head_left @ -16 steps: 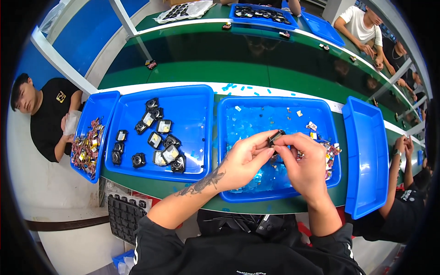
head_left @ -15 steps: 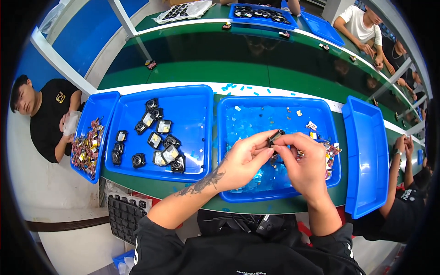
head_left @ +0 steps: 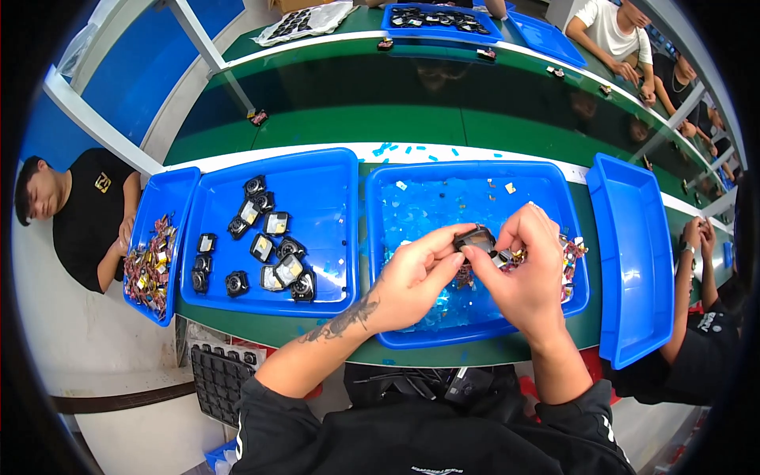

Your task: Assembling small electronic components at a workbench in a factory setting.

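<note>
1. Near the centre of the frame I have the case (head_left: 476, 237), black with a greyish window, held above the film tray (head_left: 374, 214).
2. My left hand (head_left: 412, 281) grips the case between thumb and fingers. My right hand (head_left: 526, 273) has its thumb against the case and its fingers curled; I cannot tell whether they pinch anything.
3. Under both hands, blue film scraps litter the film tray, with small coloured parts (head_left: 571, 265) heaped along its right side.
4. Left of centre I see the wide tray (head_left: 317, 198) with black units (head_left: 275, 224) lying in it; beyond it, a narrow tray (head_left: 176, 190) holds a pile of red and yellow pieces (head_left: 152, 269).
5. At the right stands another blue tray (head_left: 633, 261). All four sit on my green bench (head_left: 261, 323).
6. Across the upper middle runs a shiny green strip (head_left: 332, 103), bordered on my side by a white ledge (head_left: 442, 148) strewn with blue bits.
7. Upper left, I see white posts (head_left: 196, 36) and a blue wall (head_left: 142, 87).
8. Co-workers sit at far left (head_left: 91, 210) and upper right (head_left: 594, 28).
</note>
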Action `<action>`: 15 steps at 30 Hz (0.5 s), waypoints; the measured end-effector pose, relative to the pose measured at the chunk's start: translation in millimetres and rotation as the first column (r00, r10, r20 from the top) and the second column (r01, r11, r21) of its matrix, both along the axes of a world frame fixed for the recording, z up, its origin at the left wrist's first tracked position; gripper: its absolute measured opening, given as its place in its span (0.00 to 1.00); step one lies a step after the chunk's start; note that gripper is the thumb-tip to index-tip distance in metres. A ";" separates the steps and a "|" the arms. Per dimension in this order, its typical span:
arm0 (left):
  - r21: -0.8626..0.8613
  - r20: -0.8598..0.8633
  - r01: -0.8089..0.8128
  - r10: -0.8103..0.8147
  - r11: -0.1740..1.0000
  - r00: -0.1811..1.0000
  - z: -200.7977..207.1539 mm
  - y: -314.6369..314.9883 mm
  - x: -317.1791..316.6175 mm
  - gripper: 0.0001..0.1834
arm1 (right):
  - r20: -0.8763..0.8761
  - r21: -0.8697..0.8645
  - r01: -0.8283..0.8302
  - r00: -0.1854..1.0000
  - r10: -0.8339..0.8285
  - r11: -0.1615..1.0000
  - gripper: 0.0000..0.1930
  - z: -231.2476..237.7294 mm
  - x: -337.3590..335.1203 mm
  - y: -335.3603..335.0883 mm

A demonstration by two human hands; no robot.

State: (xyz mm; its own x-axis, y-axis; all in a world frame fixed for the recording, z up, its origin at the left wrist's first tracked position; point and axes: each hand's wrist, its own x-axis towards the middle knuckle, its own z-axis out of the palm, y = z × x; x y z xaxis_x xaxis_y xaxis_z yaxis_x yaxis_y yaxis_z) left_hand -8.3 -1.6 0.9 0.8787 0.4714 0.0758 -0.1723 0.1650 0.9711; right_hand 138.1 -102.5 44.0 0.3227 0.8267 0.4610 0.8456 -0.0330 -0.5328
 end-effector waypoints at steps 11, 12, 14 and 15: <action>-0.095 0.207 -0.221 0.236 0.971 0.949 10.4 -8.7 6.5 0.24 | -0.859 0.036 -0.168 0.498 0.116 0.985 0.15 -30.8 -15.5 -14.5; -0.060 0.217 -0.288 0.294 0.956 0.931 11.8 -11.0 8.5 0.25 | -0.807 0.042 -0.124 0.580 0.107 0.991 0.12 -30.3 -15.2 -15.1; 0.003 0.224 -0.354 0.344 0.935 0.912 9.7 -8.6 5.1 0.24 | -0.730 0.059 0.002 0.682 0.042 0.998 0.09 -18.4 -20.7 -11.7; 0.308 0.159 -0.318 0.281 0.897 0.947 11.6 -3.1 -2.2 0.23 | -0.442 0.127 0.027 0.896 0.033 0.992 0.10 -14.4 -20.5 -12.4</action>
